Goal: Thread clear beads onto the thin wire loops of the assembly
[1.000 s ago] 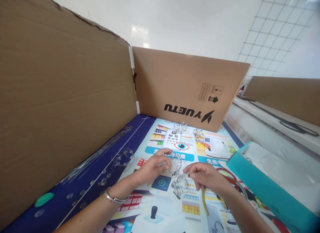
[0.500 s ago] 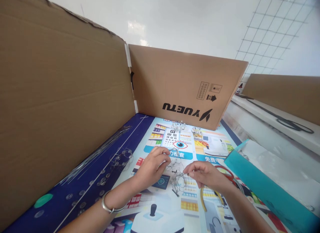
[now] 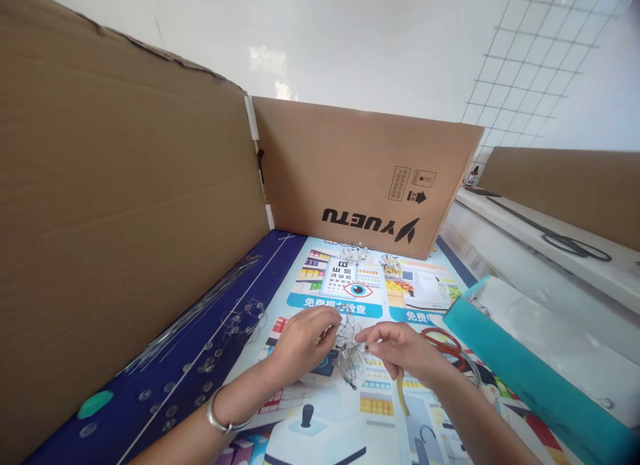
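A loose tangle of thin wire (image 3: 349,360) with small clear pieces hangs between my hands, above the printed tabletop. My left hand (image 3: 306,340) pinches its upper left part between thumb and fingers. From the right, my right hand (image 3: 405,352) grips a wire strand with thumb and forefinger, the other fingers curled. How the wires are joined is too fine to make out. Red-handled scissors (image 3: 443,342) lie beside my right hand. Below it shows a yellow curved handle (image 3: 403,397), its tool partly hidden by the hand.
Clear discs (image 3: 170,410) and straight wires (image 3: 200,312) lie at the left, with a wire-and-disc piece (image 3: 247,318) and a green lump (image 3: 95,404). More clear clusters (image 3: 355,253) sit at the back. Cardboard panels (image 3: 360,165) wall off left and back; a teal box (image 3: 530,378) stands right.
My right hand has moved slightly left, closer to my left hand, and the wire tangle has shifted a little with them. The camera view has turned slightly.
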`<state>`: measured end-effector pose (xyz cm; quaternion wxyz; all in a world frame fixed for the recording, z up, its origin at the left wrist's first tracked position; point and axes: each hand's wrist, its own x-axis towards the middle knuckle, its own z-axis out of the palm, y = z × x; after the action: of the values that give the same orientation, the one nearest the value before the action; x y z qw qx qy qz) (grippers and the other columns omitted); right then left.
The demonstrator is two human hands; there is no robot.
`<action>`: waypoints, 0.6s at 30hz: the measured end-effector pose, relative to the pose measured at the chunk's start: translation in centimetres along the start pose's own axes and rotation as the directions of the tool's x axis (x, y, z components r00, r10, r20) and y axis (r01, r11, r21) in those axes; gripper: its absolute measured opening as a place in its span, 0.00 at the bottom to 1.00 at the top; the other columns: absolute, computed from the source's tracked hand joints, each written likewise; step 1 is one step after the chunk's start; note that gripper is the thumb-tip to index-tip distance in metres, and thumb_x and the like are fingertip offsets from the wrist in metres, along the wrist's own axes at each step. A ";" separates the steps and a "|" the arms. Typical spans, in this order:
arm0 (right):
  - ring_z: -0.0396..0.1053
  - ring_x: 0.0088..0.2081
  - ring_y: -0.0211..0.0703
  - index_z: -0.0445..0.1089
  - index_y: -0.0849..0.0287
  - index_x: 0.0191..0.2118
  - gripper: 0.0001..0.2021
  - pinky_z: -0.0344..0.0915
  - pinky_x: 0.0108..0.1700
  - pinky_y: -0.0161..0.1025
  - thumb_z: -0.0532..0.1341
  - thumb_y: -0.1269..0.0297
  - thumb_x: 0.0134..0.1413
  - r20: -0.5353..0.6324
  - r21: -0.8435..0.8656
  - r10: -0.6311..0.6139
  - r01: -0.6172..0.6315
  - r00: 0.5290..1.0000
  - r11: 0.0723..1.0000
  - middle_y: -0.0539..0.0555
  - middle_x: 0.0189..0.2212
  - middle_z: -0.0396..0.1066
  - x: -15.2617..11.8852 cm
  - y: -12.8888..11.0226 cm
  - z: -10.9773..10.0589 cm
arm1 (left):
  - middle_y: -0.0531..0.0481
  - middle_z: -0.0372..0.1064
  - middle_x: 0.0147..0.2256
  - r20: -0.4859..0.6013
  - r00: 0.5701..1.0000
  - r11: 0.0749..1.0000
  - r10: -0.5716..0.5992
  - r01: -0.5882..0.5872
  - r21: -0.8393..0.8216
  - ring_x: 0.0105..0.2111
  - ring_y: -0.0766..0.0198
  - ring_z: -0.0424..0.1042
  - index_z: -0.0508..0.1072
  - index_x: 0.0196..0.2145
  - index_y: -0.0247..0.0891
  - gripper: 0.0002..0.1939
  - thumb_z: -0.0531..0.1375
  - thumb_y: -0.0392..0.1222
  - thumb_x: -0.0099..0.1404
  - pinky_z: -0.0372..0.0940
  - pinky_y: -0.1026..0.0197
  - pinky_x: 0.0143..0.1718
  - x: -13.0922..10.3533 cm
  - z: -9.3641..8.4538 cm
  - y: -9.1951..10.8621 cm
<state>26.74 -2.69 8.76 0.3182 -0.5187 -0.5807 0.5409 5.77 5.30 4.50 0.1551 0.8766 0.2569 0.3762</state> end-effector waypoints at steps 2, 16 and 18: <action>0.56 0.15 0.21 0.66 0.60 0.31 0.12 0.52 0.18 0.28 0.58 0.55 0.50 0.006 0.004 -0.008 0.008 1.000 1.000 0.56 0.49 0.64 -0.1 -0.3 0.4 | 0.49 0.69 0.33 0.015 0.999 0.999 -0.035 0.035 0.019 0.35 0.63 0.67 0.67 0.34 0.38 0.09 0.50 0.29 0.58 0.62 0.61 0.38 -0.1 0.1 -0.1; 0.55 0.15 0.22 0.62 0.59 0.29 0.13 0.53 0.18 0.28 0.55 0.53 0.51 -0.073 -0.047 -0.037 0.034 0.997 0.998 0.53 0.46 0.65 0.3 0.0 2.9 | 0.53 0.69 0.28 0.157 0.968 0.977 -0.198 0.207 -0.047 0.29 0.66 0.66 0.68 0.30 0.39 0.09 0.51 0.31 0.57 0.58 0.67 0.29 0.4 0.1 1.3; 0.57 0.17 0.24 0.63 0.59 0.29 0.12 0.56 0.19 0.28 0.55 0.54 0.52 -0.106 -0.091 -0.052 0.043 0.993 0.995 0.53 0.48 0.63 0.3 0.1 3.6 | 0.53 0.69 0.28 0.157 0.967 0.974 -0.202 0.216 -0.075 0.29 0.66 0.66 0.69 0.30 0.39 0.09 0.51 0.30 0.56 0.58 0.67 0.29 0.5 0.2 1.2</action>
<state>23.37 -3.47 7.85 0.3387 -0.5469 -0.5982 0.4779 6.56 4.58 5.21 0.2526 0.8621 0.3181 0.3028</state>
